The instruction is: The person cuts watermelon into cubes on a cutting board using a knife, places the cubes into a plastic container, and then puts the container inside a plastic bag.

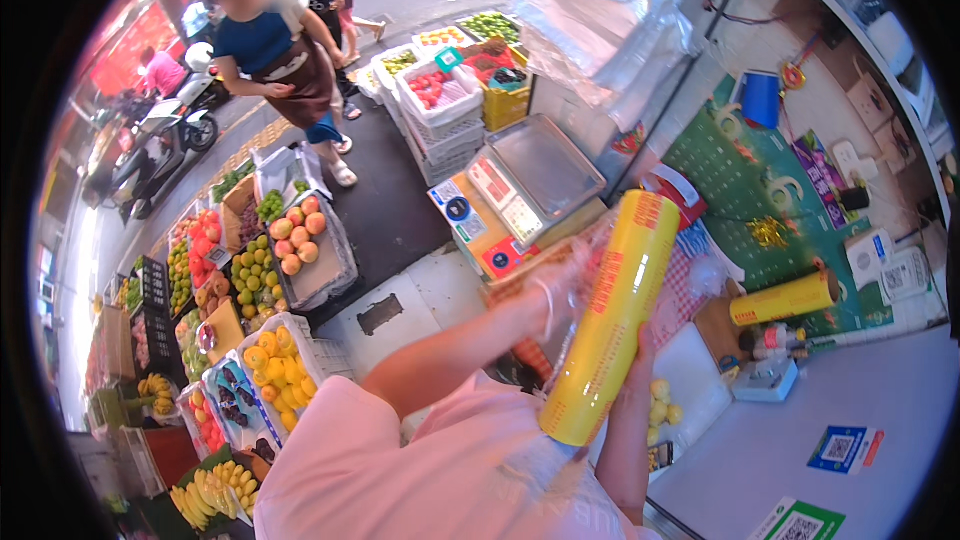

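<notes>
A large yellow roll of cling film (610,320) is held up tilted in front of my chest, its upper end leaning right. My right hand (645,348) grips it from the right side, with most of the fingers hidden by the roll. My left hand (575,275) is at the roll's left side, a pale band (546,305) around the wrist. Blur and the roll hide its fingers, so whether it grips the film cannot be told. A red-and-white checked cloth (685,280) lies behind the roll.
A weighing scale (535,185) stands ahead beside hanging clear plastic bags (610,20). Another yellow roll (785,300) lies at right near a grey counter (780,420). Fruit crates (320,275) line the left. A person in a brown apron (290,90) stands beyond, near parked scooters (160,140).
</notes>
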Demonstrator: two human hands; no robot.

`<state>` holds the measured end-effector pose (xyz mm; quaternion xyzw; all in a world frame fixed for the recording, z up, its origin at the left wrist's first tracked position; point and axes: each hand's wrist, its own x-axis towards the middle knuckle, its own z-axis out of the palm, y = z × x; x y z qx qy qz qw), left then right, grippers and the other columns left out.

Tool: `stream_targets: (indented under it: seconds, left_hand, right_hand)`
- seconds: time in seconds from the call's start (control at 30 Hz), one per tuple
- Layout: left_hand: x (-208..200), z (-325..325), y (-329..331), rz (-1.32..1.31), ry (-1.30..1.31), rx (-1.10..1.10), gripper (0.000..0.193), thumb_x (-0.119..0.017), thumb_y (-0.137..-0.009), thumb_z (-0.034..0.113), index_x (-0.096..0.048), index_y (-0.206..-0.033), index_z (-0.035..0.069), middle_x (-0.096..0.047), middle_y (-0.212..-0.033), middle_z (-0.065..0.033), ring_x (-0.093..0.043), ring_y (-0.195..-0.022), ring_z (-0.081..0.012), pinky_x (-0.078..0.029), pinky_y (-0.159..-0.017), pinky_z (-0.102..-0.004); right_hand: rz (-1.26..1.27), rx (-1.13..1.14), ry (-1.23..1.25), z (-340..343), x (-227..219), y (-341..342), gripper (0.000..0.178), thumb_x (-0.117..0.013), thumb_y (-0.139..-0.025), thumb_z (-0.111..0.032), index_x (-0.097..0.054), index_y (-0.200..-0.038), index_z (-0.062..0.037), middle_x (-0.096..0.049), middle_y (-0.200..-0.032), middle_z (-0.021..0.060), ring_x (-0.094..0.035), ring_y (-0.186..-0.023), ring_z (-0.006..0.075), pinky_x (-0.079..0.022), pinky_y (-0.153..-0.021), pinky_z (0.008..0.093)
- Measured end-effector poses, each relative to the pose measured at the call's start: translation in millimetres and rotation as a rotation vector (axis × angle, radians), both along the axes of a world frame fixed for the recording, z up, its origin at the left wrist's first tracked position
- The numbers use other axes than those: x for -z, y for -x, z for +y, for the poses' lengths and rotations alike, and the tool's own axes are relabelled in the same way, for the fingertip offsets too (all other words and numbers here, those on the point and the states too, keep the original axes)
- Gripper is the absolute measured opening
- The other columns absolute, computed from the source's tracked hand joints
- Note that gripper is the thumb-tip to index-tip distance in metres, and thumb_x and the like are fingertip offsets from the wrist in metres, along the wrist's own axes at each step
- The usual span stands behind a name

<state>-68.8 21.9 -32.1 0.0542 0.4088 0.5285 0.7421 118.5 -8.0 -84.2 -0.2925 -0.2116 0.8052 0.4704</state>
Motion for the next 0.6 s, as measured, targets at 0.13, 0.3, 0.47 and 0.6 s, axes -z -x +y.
stream_targets:
  seconds: [0.13,0.3,0.47,0.6]
  left_hand:
    - [90.5,-10.9,-28.8,0.252,-0.304,-0.300,0.025,-0.056,-0.098,0.033,-0.060,-0.089,0.010,-0.057,-0.078,0.0005,-0.049,-0.066,-0.0104,-0.040,-0.060,-0.0251]
    - [28.4,-9.8,-24.7,0.386,-0.285,-0.218,0.014,-0.055,-0.099,0.021,-0.059,-0.091,0.010,-0.057,-0.075,-0.0015,-0.048,-0.059,-0.0087,-0.042,-0.052,-0.0231]
    - [44.6,-0.3,-17.8,0.291,-0.427,-0.286,0.012,-0.059,-0.096,0.019,-0.061,-0.098,0.007,-0.061,-0.086,-0.0040,-0.059,-0.079,-0.0149,-0.051,-0.073,-0.0319]
    - [-0.7,27.3,12.9,0.507,-0.341,-0.361,0.016,-0.062,-0.095,0.022,-0.066,-0.088,0.008,-0.057,-0.078,0.0020,-0.053,-0.069,-0.0099,-0.043,-0.061,-0.0268]
  right_hand:
    - [-0.043,0.061,0.036,5.7,17.0,-2.7,0.057,-0.049,-0.097,-0.046,-0.047,-0.134,-0.0028,-0.060,-0.124,0.0136,-0.061,-0.110,0.0264,-0.051,-0.094,0.0390]
    - [0.275,-0.075,-0.022,4.3,-0.9,-4.2,0.063,-0.043,-0.097,-0.055,-0.048,-0.134,-0.0047,-0.059,-0.127,0.0162,-0.062,-0.110,0.0283,-0.053,-0.091,0.0423]
    - [0.384,0.005,0.112,6.4,18.9,-14.0,0.071,-0.046,-0.093,-0.060,-0.044,-0.139,-0.0055,-0.057,-0.129,0.0178,-0.060,-0.112,0.0323,-0.052,-0.093,0.0447]
    - [0.532,0.061,0.106,10.0,63.3,-39.8,0.076,-0.047,-0.091,-0.064,-0.044,-0.140,-0.0058,-0.057,-0.129,0.0185,-0.060,-0.112,0.0341,-0.052,-0.092,0.0465]
